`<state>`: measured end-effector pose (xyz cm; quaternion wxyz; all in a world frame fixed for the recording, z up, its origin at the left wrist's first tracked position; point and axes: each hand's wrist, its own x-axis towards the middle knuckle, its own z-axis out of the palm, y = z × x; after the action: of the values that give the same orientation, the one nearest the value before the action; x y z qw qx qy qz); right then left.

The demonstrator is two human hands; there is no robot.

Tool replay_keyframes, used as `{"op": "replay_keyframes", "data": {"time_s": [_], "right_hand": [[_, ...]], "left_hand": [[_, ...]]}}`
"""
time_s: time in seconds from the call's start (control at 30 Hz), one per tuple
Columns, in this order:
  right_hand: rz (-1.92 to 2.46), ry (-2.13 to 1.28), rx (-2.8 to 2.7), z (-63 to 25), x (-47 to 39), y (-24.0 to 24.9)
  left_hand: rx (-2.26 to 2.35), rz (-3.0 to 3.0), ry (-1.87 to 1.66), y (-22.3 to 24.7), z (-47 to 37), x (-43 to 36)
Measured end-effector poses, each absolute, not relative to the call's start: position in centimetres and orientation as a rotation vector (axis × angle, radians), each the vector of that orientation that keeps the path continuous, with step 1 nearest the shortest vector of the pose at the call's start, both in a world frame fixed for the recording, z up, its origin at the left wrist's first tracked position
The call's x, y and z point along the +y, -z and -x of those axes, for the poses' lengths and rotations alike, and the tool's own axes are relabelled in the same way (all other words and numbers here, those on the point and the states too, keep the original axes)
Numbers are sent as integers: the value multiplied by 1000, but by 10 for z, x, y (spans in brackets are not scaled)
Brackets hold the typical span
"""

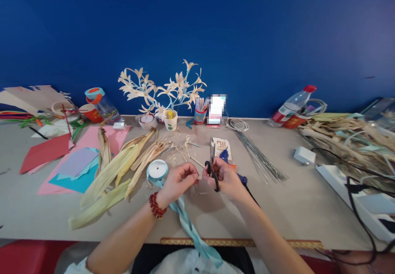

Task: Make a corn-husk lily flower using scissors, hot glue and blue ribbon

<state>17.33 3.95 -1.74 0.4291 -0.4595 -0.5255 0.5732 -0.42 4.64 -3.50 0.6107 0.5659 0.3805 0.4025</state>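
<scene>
Black-handled scissors [212, 171] are in my right hand [224, 178], with their blades pointing up and away. Just left of them, my left hand [181, 180] has its thumb and fingertips pinched together; what lies between them is too small to name. The two hands are close together but apart, above the grey table. Beside my left wrist, which wears a red bead bracelet [157, 205], is a white spool [157, 169] of light blue ribbon. The ribbon [191, 228] trails under my left hand and over the table's front edge.
Corn husks [109, 173] and coloured paper [77, 163] lie left. Husk flowers stand in a white cup [170, 121] at the back. A blue glue gun [242, 179], wires [262, 154], a tilted bottle [290, 107] and a power strip [354, 202] are to the right.
</scene>
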Motion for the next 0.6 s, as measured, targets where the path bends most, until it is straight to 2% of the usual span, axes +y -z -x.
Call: {"op": "replay_keyframes", "data": {"time_s": [0.3,0.6], "right_hand": [[1026,-1153,-1019,-156,24,40],[1108,-1186,-1094,-152,18,42]], "left_hand": [[804,-1062,-1174,45,-6,40],[832,-1110,-1244,41,-2,40]]}}
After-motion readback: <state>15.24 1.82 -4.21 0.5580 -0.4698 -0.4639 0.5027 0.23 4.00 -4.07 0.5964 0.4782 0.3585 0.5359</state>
